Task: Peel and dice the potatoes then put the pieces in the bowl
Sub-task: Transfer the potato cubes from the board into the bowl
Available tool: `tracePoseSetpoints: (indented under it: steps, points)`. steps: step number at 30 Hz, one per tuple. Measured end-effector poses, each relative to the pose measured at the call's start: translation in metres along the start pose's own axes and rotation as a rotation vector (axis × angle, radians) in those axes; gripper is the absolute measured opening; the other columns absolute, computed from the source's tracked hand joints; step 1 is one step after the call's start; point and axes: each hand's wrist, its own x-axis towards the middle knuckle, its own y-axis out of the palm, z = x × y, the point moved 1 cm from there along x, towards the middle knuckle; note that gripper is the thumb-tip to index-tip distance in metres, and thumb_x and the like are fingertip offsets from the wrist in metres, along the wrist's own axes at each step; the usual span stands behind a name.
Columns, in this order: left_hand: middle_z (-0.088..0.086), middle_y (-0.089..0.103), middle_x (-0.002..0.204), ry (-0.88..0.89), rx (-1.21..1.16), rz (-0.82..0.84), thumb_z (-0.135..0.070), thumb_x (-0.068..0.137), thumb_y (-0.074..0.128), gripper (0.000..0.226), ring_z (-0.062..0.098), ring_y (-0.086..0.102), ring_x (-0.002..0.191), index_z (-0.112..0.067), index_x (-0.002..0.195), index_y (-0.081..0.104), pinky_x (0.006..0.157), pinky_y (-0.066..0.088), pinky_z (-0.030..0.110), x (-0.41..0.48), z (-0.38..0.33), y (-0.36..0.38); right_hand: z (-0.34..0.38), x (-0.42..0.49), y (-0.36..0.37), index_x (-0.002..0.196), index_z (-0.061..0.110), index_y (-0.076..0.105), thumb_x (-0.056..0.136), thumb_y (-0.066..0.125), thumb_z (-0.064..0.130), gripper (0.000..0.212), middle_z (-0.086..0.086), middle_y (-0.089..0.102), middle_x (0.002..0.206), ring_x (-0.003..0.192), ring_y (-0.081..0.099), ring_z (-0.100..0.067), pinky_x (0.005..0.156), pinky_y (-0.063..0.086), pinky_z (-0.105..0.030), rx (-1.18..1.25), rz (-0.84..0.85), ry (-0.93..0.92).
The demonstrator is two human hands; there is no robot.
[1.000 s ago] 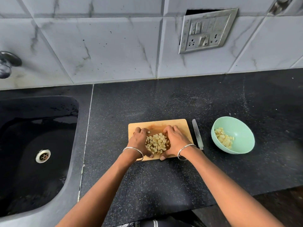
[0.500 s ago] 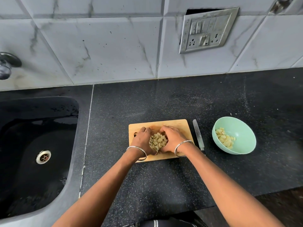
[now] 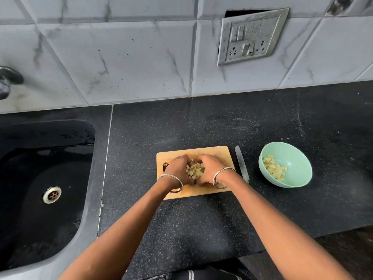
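A small heap of diced potato pieces (image 3: 195, 171) sits in the middle of a wooden cutting board (image 3: 214, 152). My left hand (image 3: 178, 170) and my right hand (image 3: 209, 169) cup the heap from either side, fingers curled round it, fingertips almost meeting at the far side. To the right of the board stands a mint green bowl (image 3: 294, 156) holding more potato dice (image 3: 274, 168). A knife (image 3: 241, 163) lies flat on the counter between board and bowl.
The black speckled counter (image 3: 201, 126) runs back to a tiled wall with a switch plate (image 3: 252, 36). A black sink (image 3: 44, 186) lies to the left, a tap (image 3: 8, 79) above it. The counter's front edge is at the lower right.
Both hands have drawn closer together, squeezing the spread dice into a tighter heap between the palms. Bowl and knife have not moved.
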Motion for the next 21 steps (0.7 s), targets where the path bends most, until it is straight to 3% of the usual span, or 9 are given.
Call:
tracePoseSetpoints:
  steps: [6,10,15,21]
  points:
    - [0.002,0.059,0.109,-0.049,-0.145,0.069,-0.012,0.062,0.087,0.058,0.020,0.056,0.100,-0.018,0.111,0.058,0.088,0.050,0.034,0.003,0.002,-0.004,-0.010,-0.003,-0.007,0.116,0.026,0.061,0.050,0.089,0.032,0.072,0.003,0.065,0.108,0.099,0.061,-0.019,0.086,0.053,-0.040,0.169,0.053,-0.002]
    - [0.002,0.061,0.107,-0.051,-0.222,0.107,-0.011,0.061,0.088,0.055,0.022,0.059,0.100,-0.020,0.107,0.059,0.089,0.052,0.039,0.005,0.000,-0.013,-0.014,-0.007,-0.011,0.111,0.018,0.065,0.054,0.092,0.022,0.063,0.002,0.069,0.103,0.096,0.064,-0.015,0.085,0.054,-0.033,0.382,0.138,0.005]
    - [0.005,0.062,0.108,-0.045,-0.239,0.193,-0.009,0.061,0.087,0.057,0.024,0.060,0.098,-0.017,0.111,0.061,0.090,0.053,0.043,0.013,-0.012,-0.027,-0.018,-0.011,-0.018,0.106,0.014,0.068,0.039,0.095,0.029,0.073,-0.001,0.074,0.102,0.098,0.069,-0.020,0.089,0.056,-0.041,0.584,0.202,0.028]
    - [0.005,0.065,0.099,-0.005,-0.232,0.274,-0.002,0.067,0.083,0.044,0.020,0.059,0.087,-0.015,0.105,0.064,0.083,0.052,0.039,0.022,-0.034,-0.040,-0.024,-0.019,-0.036,0.110,0.004,0.066,0.063,0.088,0.002,0.052,-0.012,0.069,0.111,0.099,0.069,-0.021,0.086,0.057,-0.034,0.722,0.211,0.042]
